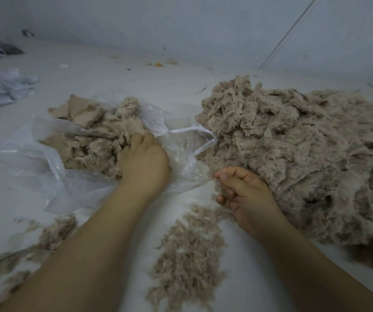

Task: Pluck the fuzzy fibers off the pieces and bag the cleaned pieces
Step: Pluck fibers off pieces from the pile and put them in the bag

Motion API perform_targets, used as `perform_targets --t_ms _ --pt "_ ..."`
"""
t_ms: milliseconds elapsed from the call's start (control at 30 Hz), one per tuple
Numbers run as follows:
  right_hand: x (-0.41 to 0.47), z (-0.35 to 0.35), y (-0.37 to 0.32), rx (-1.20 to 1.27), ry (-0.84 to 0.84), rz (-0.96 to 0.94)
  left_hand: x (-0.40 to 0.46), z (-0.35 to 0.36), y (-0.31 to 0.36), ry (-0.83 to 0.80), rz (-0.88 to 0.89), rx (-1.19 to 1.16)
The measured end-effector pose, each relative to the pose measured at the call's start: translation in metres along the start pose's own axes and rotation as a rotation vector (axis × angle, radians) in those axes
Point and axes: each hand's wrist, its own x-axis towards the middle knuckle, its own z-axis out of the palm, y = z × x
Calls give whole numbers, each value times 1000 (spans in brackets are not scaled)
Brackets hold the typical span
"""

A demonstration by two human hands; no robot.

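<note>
Pushing cleaned pieces [95, 131] deep into the bag [34, 154], our left hand [144, 161] curls among them; right hand [244, 194] pinches fluff [187, 251].

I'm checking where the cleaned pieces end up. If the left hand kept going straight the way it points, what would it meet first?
Probably the cleaned pieces in the clear plastic bag; the left hand already has its fingertips among them.
</note>
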Motion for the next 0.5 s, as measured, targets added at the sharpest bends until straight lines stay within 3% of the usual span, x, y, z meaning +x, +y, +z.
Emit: perform_targets --t_ms 167,233,333,400,500 --pt "-1 1 0 1 14 4 -6 8 0 -76 -1 -6" --pt "-1 1 1 -4 17 4 -8 6 3 39 26 -30" --pt "0 1 1 -12 16 8 -6 2 12 205 225 6" --pt "0 1 1 -11 24 12 -3 4 13 76 241 29" --pt "1 1 1 -4 23 14 -5 10 8 -145 116 36"
